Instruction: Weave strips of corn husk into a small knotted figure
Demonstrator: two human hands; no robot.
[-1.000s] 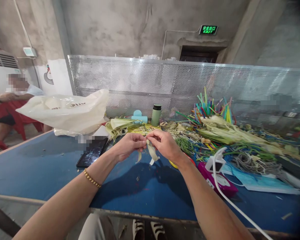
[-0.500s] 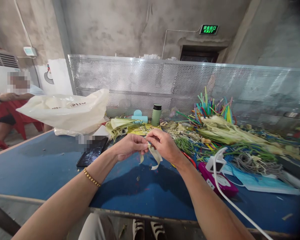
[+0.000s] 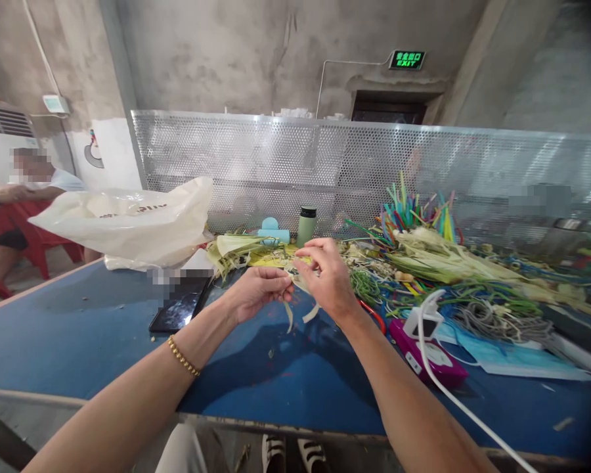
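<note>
My left hand point(image 3: 257, 292) is closed in a pinch over the blue table and grips a pale strip of corn husk point(image 3: 312, 313). Loose ends of the husk hang down below the fingertips. Close on the right is my right hand point(image 3: 328, 279), its fingers apart and curved above the strip. The right palm and fingers partly cover the husk, so whether they touch it is hard to tell. A gold bead bracelet point(image 3: 182, 357) circles my left wrist.
Corn husks point(image 3: 438, 259), green cords point(image 3: 366, 286) and coloured sticks point(image 3: 398, 210) crowd the right. A green bottle point(image 3: 306, 228) stands behind my hands. At left are a white plastic bag point(image 3: 128, 223) and a tablet point(image 3: 177, 309). A purple power strip point(image 3: 431, 358) lies near my right forearm.
The right hand's fingers have come off their pinch and spread, rising slightly to the right. My left hand still pinches the husk, whose hanging ends have shifted.
</note>
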